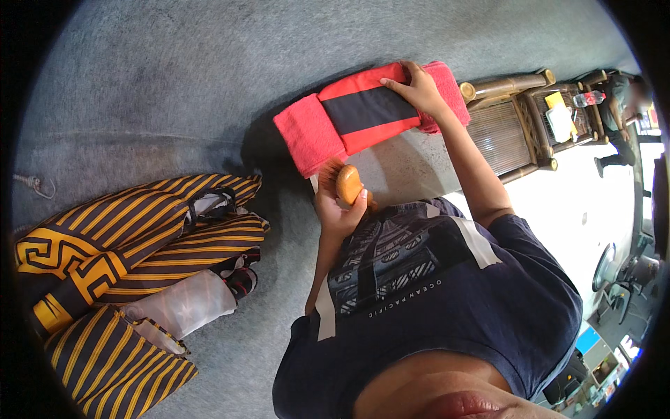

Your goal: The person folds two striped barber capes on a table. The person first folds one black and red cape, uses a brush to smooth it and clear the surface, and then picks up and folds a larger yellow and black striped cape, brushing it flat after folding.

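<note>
My left hand (pixel 339 214) is closed around a wooden brush (pixel 349 184), a brown-bristled one, close to my shirt. The bristles point left, beside the near left end of a folded red towel (pixel 309 128). A red fabric band with a black middle stripe (pixel 371 110) wraps around the towel, whose ends stick out on both sides. My right hand (pixel 419 91) rests on the band's far right part, thumb and fingers spread over its edge; the fingertips are partly hidden. Below the towel lies a grey, speckled surface (pixel 398 162).
Black-and-yellow striped fabric (pixel 157 225) lies at left, with a translucent plastic-wrapped bundle (pixel 183 306). A rope end (pixel 34 183) lies farther left. Bamboo furniture (pixel 500 139) stands at right, bearing papers (pixel 560 123) and a bottle (pixel 589 98). Beyond is a person (pixel 617 112); a fan (pixel 606 266) stands lower right.
</note>
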`<state>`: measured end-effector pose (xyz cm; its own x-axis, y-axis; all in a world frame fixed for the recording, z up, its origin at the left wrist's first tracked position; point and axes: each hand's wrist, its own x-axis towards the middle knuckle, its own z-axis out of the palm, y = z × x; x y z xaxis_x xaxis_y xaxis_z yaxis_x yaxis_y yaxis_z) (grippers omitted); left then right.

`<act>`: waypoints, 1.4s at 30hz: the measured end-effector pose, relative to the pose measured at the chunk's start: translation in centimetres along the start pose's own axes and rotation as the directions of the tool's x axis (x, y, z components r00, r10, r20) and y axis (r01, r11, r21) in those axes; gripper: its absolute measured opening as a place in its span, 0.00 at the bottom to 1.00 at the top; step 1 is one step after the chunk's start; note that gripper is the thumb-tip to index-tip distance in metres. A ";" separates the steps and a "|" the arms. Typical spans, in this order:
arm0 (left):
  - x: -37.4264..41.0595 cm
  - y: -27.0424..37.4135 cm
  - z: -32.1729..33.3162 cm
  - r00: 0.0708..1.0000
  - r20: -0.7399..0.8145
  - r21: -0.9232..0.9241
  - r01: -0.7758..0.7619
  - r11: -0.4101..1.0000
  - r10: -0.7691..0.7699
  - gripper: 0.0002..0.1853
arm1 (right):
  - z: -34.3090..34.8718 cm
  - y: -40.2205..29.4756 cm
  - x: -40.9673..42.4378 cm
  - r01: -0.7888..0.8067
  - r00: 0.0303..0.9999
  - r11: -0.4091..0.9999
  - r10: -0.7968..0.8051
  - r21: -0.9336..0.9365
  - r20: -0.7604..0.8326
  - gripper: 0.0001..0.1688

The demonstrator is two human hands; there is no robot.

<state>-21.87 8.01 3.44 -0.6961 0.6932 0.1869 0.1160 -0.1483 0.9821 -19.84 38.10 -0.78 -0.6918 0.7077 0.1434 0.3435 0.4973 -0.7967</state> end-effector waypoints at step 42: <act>0.7 -1.1 -0.2 0.995 -0.088 -0.001 0.044 0.999 -0.044 0.27 | -3.7 -6.9 -5.6 0.342 0.924 0.937 -0.349 0.071 0.158 0.29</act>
<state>-22.56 8.53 2.45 -0.7599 0.6345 0.1411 0.0849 -0.1183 0.9893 -16.05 32.55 6.10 -0.8593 0.4006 0.3180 0.0401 0.6727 -0.7389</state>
